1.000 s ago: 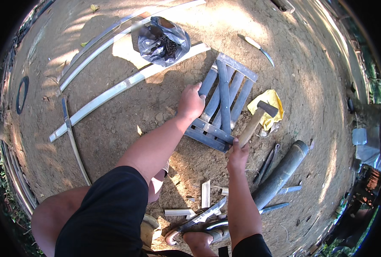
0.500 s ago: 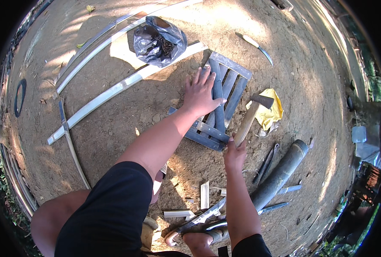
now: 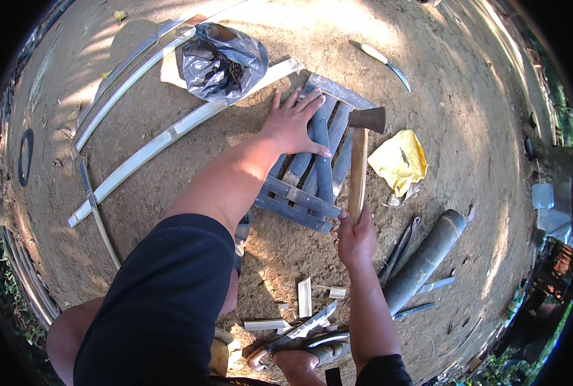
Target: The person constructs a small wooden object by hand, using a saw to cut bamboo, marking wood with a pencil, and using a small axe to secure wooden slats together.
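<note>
My left hand [image 3: 297,123] lies with spread fingers on a dark slatted frame [image 3: 338,87], pressing near its left side. A slat [image 3: 323,168] under the hand runs lengthwise, crossing the frame's end bars at a slight slant. In my right hand [image 3: 356,239] is a hatchet [image 3: 358,170], gripped low on its wooden handle. Its dark metal head [image 3: 368,119] points away from me, above the frame's right side. A crumpled yellow bag [image 3: 399,161] lies just right of the hatchet.
Beyond the left hand sits a black plastic bag [image 3: 248,55] with small dark pieces inside. Long pale strips [image 3: 138,154] stretch across the left. A curved knife [image 3: 383,60] lies far right; a dark pipe-like tube [image 3: 428,257], pincers [image 3: 402,248] and a machete [image 3: 293,336] lie nearer.
The hatchet has swung up and left, its head now over the frame's right side rather than by the yellow bag. My left hand stays on the frame, shifted slightly left.
</note>
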Tool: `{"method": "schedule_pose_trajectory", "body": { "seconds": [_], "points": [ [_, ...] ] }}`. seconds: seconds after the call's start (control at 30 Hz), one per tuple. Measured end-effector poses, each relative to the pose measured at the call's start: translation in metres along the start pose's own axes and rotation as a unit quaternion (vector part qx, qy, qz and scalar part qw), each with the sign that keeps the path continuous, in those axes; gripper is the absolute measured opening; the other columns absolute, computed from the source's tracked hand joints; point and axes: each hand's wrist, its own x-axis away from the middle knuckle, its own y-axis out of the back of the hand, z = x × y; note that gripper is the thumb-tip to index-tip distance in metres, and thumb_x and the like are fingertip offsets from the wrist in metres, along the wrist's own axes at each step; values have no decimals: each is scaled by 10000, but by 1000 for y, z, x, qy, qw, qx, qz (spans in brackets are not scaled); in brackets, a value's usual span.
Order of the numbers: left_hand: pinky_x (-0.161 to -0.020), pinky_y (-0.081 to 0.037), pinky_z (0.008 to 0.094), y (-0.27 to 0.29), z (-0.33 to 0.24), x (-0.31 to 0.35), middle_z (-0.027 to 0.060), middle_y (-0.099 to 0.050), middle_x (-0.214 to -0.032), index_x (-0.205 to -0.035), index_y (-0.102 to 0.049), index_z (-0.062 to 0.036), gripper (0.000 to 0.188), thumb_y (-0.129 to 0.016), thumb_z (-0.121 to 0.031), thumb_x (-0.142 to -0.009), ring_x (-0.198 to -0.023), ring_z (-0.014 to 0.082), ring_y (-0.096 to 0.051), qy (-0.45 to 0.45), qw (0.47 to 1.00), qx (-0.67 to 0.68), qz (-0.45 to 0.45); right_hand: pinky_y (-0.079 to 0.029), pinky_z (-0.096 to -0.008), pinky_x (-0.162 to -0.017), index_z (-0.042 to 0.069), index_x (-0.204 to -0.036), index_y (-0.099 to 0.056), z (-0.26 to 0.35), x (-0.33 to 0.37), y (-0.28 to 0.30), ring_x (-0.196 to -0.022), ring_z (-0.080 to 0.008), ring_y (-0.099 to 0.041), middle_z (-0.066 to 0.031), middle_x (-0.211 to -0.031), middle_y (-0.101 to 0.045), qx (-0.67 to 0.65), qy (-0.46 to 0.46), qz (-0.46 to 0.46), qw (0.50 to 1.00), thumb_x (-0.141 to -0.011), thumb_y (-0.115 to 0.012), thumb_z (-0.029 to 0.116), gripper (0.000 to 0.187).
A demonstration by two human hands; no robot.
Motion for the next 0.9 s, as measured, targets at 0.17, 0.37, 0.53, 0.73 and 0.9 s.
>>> {"method": "schedule_pose_trajectory", "body": {
  "seconds": [0.17, 0.37, 0.53, 0.73, 0.9],
  "points": [
    [-1285, -53, 616, -6, 9, -2, -15, -145, -1739, -1656, -202, -215, 1387, -741, -882, -565, -1597, 302, -134, -9, 1000, 21, -16, -543, -514, -684, -24, -1433, -451, 15, -14, -4, -796, -436, -712, -271, -887, -696, 107, 130, -17, 986, -1037, -591, 174, 464],
    [-1289, -56, 604, -1, 17, -10, -17, -156, -1735, -1652, -218, -217, 1367, -710, -906, -578, -1592, 308, -157, -20, 1000, 8, -20, -545, -524, -707, 4, -1494, -405, 4, -26, -19, -810, -458, -706, -291, -923, -692, 90, 177, -49, 979, -1031, -578, 144, 513],
    [-1291, -54, 599, -11, 29, 3, -23, -159, -1735, -1657, -202, -226, 1364, -702, -908, -587, -1593, 295, -156, -16, 1000, 7, -15, -560, -484, -686, 6, -1498, -399, 12, -29, -20, -768, -435, -707, -267, -913, -687, 127, 196, -48, 971, -1007, -587, 79, 530],
    [-1288, -57, 607, -13, 20, -2, -30, -160, -1734, -1657, -203, -234, 1361, -699, -911, -585, -1591, 295, -163, -11, 1000, -1, -13, -515, -366, -631, -36, -1437, -441, -12, -35, -30, -687, -208, -617, -137, -848, -634, -2, 309, -135, 941, -1044, -562, 108, 435],
    [-1290, -51, 605, -19, 26, 7, -36, -148, -1737, -1659, -195, -234, 1354, -699, -905, -596, -1592, 298, -156, -10, 1000, 6, -11, -538, -448, -643, -3, -1454, -431, -5, -21, -28, -729, -353, -698, -220, -932, -704, 78, 129, -19, 988, -1025, -583, 100, 466]
  ]
}}
